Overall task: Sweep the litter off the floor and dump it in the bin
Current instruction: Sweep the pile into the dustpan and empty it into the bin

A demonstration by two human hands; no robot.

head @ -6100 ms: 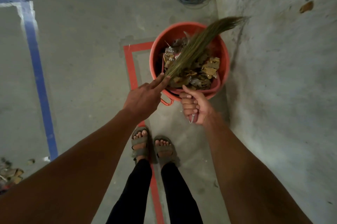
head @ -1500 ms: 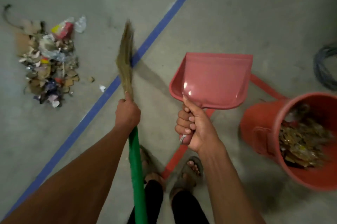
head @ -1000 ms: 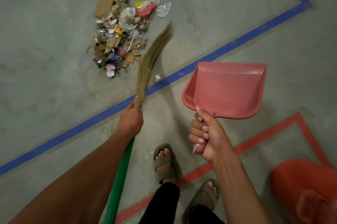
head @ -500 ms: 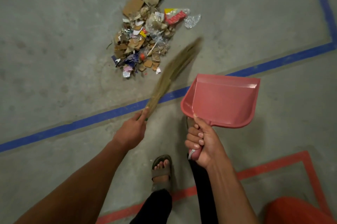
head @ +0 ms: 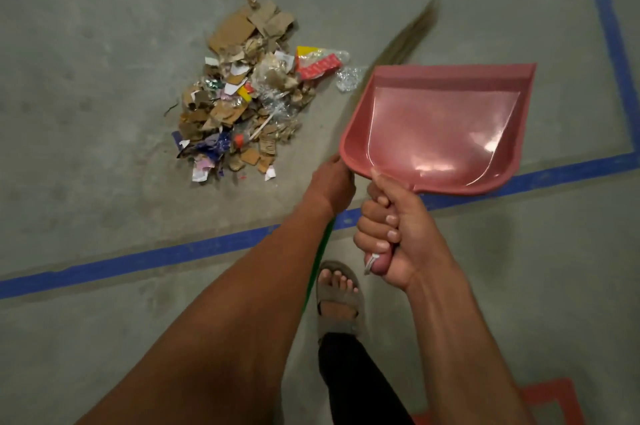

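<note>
I saw the right hand (head: 391,230) with its grip clamped round the handle of the pink dustpan (head: 440,127), fingers curled over the front and thumb laid along the top. The pan was held up off the floor (head: 86,95), tilted, with its open lip pointing away from me and nothing visible inside it. The left hand (head: 330,184) had its grip closed on the broom (head: 408,38) just where the green shaft met the bristles; the dustpan's near corner hid most of the fingers, so I could not see how they lay. The bristles ran up and to the right behind the pan's left edge, and their tip was blurred.

The litter (head: 249,102) lay in one heap on the concrete to the left of the pan: torn cardboard, paper scraps, crumpled clear plastic, a red and yellow wrapper and a length of twine curling off the far end. It sat beyond the blue tape line (head: 138,256), apart from both broom and pan. I could see no bin. One sandalled foot (head: 337,296) stood on my side of the blue line, and a corner of red tape (head: 547,397) showed at the bottom right.
</note>
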